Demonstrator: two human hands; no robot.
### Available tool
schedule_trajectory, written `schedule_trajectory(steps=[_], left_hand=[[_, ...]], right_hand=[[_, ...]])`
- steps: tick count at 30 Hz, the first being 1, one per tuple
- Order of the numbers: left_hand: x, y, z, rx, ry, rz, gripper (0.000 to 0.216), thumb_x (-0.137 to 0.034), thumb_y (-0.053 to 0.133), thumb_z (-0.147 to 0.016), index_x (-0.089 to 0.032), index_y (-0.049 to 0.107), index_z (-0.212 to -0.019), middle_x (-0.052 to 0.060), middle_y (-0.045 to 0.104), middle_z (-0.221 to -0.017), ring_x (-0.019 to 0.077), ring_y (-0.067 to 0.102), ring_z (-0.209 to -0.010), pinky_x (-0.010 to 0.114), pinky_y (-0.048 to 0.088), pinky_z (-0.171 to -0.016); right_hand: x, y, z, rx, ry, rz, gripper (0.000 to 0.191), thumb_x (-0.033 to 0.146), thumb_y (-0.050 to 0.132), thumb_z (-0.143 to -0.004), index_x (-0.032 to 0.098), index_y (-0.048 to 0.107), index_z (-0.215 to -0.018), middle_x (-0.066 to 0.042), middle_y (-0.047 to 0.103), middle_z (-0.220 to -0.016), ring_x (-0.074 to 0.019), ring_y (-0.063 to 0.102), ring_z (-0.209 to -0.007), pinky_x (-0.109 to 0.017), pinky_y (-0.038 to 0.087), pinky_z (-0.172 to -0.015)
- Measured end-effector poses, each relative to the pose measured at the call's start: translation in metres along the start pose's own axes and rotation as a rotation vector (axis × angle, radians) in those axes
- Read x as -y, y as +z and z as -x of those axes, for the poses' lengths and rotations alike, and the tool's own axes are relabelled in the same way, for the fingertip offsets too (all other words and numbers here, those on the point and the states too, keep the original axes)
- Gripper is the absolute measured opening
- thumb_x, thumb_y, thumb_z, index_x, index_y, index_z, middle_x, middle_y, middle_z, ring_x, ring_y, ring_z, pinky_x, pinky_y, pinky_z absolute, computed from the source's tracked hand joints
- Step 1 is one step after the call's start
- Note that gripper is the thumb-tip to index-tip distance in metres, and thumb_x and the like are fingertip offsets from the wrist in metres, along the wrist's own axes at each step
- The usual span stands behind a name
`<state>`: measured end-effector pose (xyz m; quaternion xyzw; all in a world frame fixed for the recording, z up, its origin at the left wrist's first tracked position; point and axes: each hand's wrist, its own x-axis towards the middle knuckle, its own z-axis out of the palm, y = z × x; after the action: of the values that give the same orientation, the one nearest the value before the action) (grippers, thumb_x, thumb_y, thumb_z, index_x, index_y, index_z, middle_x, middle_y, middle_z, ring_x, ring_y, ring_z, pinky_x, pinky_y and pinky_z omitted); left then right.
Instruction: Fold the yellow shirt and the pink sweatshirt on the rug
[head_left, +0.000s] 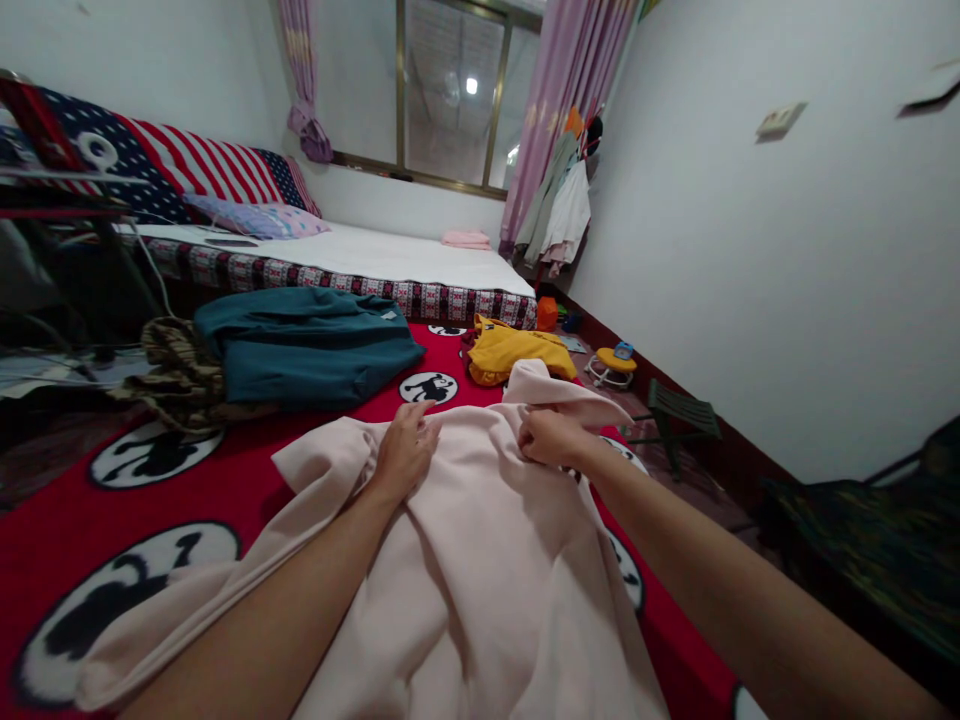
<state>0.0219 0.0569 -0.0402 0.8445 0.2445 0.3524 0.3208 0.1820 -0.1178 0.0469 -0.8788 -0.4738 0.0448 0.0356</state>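
Observation:
A pale pink long-sleeved top (pixel 495 540) is spread over the red blanket, wrinkled, with one sleeve trailing to the lower left. My left hand (pixel 409 445) rests on its left shoulder area, fingers stretched out and somewhat apart. On the right shoulder side, my right hand (pixel 551 437) is closed with its fingers curled into the fabric; the fingertips are hidden. Beyond the top lies a folded yellow garment (pixel 517 352). A dark teal garment (pixel 307 350) lies to the far left, beside a camouflage-patterned cloth (pixel 180 375).
The red blanket (pixel 262 475) has black-and-white round prints. A bed (pixel 375 255) with a white sheet stands at the back under a window. On the right are a small yellow stool (pixel 615 362), a green folding stool (pixel 682 408) and a dark camouflage chair (pixel 870 540). Clothes (pixel 566 215) hang by the curtain.

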Motion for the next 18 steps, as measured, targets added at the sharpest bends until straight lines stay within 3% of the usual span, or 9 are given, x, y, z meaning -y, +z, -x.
schedule_trajectory(steps=[3,5,8,10,12,14,16,18], left_hand=[[0.003,0.002,0.001,0.018,0.027,-0.059,0.039,-0.029,0.05,-0.088,-0.015,0.062,-0.122,0.012,0.06,-0.117,0.0214,0.061,-0.097,0.035,0.05,-0.088],[0.005,0.002,0.001,0.043,0.047,-0.083,0.032,-0.03,0.05,-0.089,-0.017,0.068,-0.112,0.01,0.063,-0.11,0.0221,0.061,-0.1,0.035,0.049,-0.09],[0.006,0.002,0.001,0.053,0.052,-0.097,0.028,-0.031,0.05,-0.088,-0.018,0.072,-0.1,0.008,0.065,-0.104,0.022,0.061,-0.099,0.034,0.048,-0.09],[0.005,0.002,0.001,0.062,0.055,-0.096,0.027,-0.03,0.05,-0.088,-0.018,0.072,-0.098,0.008,0.066,-0.103,0.0216,0.061,-0.097,0.033,0.049,-0.088],[0.004,0.002,0.0,0.069,0.053,-0.087,0.027,-0.03,0.05,-0.088,-0.018,0.073,-0.095,0.008,0.066,-0.102,0.0214,0.061,-0.096,0.033,0.049,-0.088],[0.002,0.001,0.0,0.073,0.041,-0.071,0.026,-0.03,0.05,-0.087,-0.018,0.073,-0.092,0.008,0.066,-0.1,0.0213,0.062,-0.096,0.033,0.048,-0.087],[-0.001,0.0,0.0,0.06,0.032,-0.018,0.025,-0.03,0.051,-0.086,-0.018,0.073,-0.09,0.007,0.066,-0.099,0.0209,0.062,-0.094,0.032,0.049,-0.085],[-0.004,-0.003,0.0,0.004,0.049,0.076,0.024,-0.03,0.051,-0.087,-0.018,0.072,-0.09,0.006,0.065,-0.099,0.0198,0.062,-0.094,0.03,0.05,-0.082]], right_hand=[[0.012,0.013,-0.011,-0.21,0.05,-0.04,0.024,0.015,0.059,-0.079,0.021,0.073,-0.096,-0.009,0.072,-0.102,-0.0223,0.065,-0.088,-0.027,0.043,-0.072],[0.014,0.022,-0.024,-0.315,0.079,-0.097,0.043,0.023,0.062,-0.081,0.021,0.061,-0.124,-0.012,0.063,-0.124,-0.0239,0.063,-0.103,-0.029,0.044,-0.08],[0.011,0.033,-0.04,-0.235,0.097,-0.151,0.081,0.036,0.078,-0.069,0.021,0.044,-0.141,-0.014,0.055,-0.135,-0.0262,0.058,-0.112,-0.032,0.044,-0.087],[0.01,0.036,-0.045,-0.182,0.118,-0.163,0.074,0.038,0.082,-0.063,0.022,0.055,-0.13,-0.012,0.061,-0.126,-0.0265,0.06,-0.108,-0.031,0.044,-0.084],[0.012,0.034,-0.044,-0.17,0.142,-0.154,0.047,0.037,0.08,-0.064,0.021,0.067,-0.106,-0.01,0.069,-0.109,-0.0263,0.063,-0.099,-0.03,0.044,-0.078],[0.017,0.028,-0.036,-0.225,0.171,-0.153,0.022,0.035,0.074,-0.071,0.021,0.068,-0.087,-0.008,0.071,-0.093,-0.0242,0.063,-0.088,-0.029,0.042,-0.072],[0.024,0.022,-0.022,-0.432,0.176,-0.216,0.014,0.034,0.063,-0.08,0.02,0.065,-0.078,-0.006,0.068,-0.085,-0.0203,0.061,-0.081,-0.028,0.04,-0.07],[0.032,0.022,-0.005,-0.729,0.152,-0.328,0.021,0.035,0.053,-0.087,0.02,0.059,-0.075,-0.005,0.064,-0.083,-0.0176,0.056,-0.079,-0.027,0.039,-0.072]])
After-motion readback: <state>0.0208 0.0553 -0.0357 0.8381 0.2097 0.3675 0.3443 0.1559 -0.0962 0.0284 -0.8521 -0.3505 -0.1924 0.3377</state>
